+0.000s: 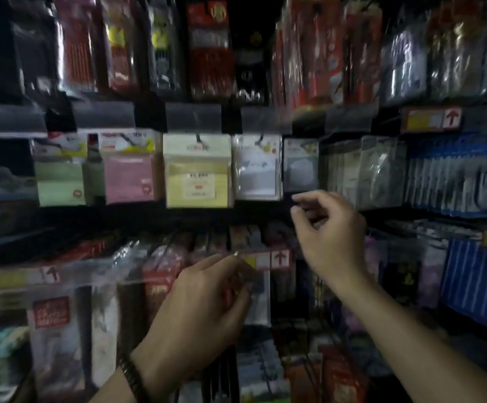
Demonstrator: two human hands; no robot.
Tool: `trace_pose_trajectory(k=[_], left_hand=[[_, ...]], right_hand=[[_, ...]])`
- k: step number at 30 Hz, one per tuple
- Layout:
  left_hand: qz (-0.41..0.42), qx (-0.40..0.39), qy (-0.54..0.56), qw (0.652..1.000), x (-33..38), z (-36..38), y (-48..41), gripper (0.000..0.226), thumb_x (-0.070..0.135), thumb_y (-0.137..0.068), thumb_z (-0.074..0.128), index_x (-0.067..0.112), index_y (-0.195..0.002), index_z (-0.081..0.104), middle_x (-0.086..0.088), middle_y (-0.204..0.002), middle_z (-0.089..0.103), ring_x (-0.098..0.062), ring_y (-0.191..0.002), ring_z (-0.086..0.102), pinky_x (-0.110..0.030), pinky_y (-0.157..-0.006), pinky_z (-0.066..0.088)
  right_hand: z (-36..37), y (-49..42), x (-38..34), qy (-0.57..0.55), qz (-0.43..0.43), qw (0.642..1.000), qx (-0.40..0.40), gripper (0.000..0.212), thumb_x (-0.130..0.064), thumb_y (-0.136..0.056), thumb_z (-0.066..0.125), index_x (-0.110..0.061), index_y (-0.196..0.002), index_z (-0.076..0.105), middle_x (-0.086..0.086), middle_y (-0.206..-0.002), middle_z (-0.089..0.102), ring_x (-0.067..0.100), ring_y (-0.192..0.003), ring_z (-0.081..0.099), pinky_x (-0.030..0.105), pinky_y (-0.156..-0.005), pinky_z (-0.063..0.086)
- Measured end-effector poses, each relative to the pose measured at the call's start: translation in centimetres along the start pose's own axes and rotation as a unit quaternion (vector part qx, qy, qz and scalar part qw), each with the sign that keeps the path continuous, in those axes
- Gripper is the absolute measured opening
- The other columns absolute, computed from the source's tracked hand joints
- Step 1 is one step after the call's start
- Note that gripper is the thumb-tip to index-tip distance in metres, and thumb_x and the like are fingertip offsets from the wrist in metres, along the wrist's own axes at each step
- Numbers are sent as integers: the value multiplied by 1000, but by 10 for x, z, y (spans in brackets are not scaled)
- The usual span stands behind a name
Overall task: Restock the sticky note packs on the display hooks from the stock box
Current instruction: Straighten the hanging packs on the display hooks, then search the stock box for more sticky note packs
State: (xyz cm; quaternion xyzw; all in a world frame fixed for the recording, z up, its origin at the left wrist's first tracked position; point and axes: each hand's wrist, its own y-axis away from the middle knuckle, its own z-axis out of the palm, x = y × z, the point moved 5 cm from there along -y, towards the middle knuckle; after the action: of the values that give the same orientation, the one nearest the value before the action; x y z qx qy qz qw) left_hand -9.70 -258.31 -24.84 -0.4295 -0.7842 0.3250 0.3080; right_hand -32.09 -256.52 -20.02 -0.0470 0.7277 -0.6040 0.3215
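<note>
Along the middle row of display hooks [198,138], five fronts of sticky note packs [197,181] are counted: one green pack [59,181], one pink pack [129,178], one yellow pack [178,167], one whitish pack [256,170] and a second whitish pack [300,167] at the right end. How many hang behind each front cannot be told. The stock box is not in view.

Two hands are counted. The right hand [328,228] is raised just below the second whitish pack, its fingers curled and its thumb and forefinger drawn close, with nothing seen between them. The left hand [204,303] is held lower, at the row beneath, with its fingers curled beside a red-arrow price label [280,258]. Whether anything is pinched there cannot be told through the blur.

The step in hand is judged to be the hanging or straightening of a pack at the right end of the note row. For the next move, a pack's punched hole would have to be lined up with a hook tip and slid back.
</note>
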Motion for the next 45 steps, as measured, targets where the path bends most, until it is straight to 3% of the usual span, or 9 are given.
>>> trace_pose_trajectory(k=[6,12,19,22,25,28,31,40,45], left_hand=[[-58,-95,132,985,-21,86,125,5,30,-101,69,29,-100,73,17,-87,70,1,-81,69,-20,-70,53],[-211,-292,156,920,-64,219,300,10,27,-100,69,31,-92,74,18,-83,74,8,-66,66,-5,-68,42],[-279,-412,145,855,-100,324,403,8,32,-96,70,39,-92,72,30,-78,68,15,-73,63,-14,-71,46],[-305,-436,126,837,-109,365,429,9,54,-90,58,56,-95,65,30,-86,70,8,-78,66,-25,-76,56],[-309,-425,116,843,-112,386,440,7,48,-95,66,51,-100,70,32,-80,66,17,-77,62,-7,-70,46],[-304,-411,136,849,-110,395,446,10,44,-98,67,53,-102,68,32,-85,63,21,-76,57,-7,-72,45],[-335,-427,132,829,-118,409,451,9,37,-97,72,43,-103,74,22,-95,74,4,-83,66,-19,-75,53],[-362,-475,117,793,-119,447,458,32,53,-91,49,40,-112,70,11,-103,79,-13,-89,75,-37,-79,61],[-318,-491,102,805,-113,466,472,41,65,-90,40,44,-117,61,8,-104,77,-15,-90,73,-38,-80,60]], right_hand=[[-38,142,24,-73,34,995,-60,7,-13,-102,68,-14,-99,74,-5,-80,70,14,-72,69,36,-61,54],[-37,345,153,-25,271,948,-166,7,-27,-97,67,-29,-91,70,-4,-71,70,18,-63,69,44,-58,55],[-22,590,282,124,563,738,-350,16,-17,-85,74,-28,-73,77,-7,-74,76,17,-76,75,42,-77,64],[-6,631,305,187,577,687,-400,7,-16,-85,75,-10,-88,78,6,-91,77,25,-91,73,24,-66,51],[14,661,338,216,584,648,-439,29,-23,-86,77,-11,-111,73,4,-107,70,21,-98,66,18,-61,40],[31,677,370,269,557,633,-465,46,-31,-93,74,-6,-130,65,12,-128,69,29,-120,66,29,-87,52],[40,694,387,310,544,589,-511,66,-36,-102,62,1,-153,40,24,-158,41,38,-145,43,42,-115,39],[56,748,412,395,553,548,-489,99,-63,-90,40,4,-160,18,30,-163,24,48,-147,30,56,-120,30],[54,738,410,391,582,564,-436,97,-47,-85,71,4,-156,30,29,-155,37,45,-139,44,54,-112,44]])
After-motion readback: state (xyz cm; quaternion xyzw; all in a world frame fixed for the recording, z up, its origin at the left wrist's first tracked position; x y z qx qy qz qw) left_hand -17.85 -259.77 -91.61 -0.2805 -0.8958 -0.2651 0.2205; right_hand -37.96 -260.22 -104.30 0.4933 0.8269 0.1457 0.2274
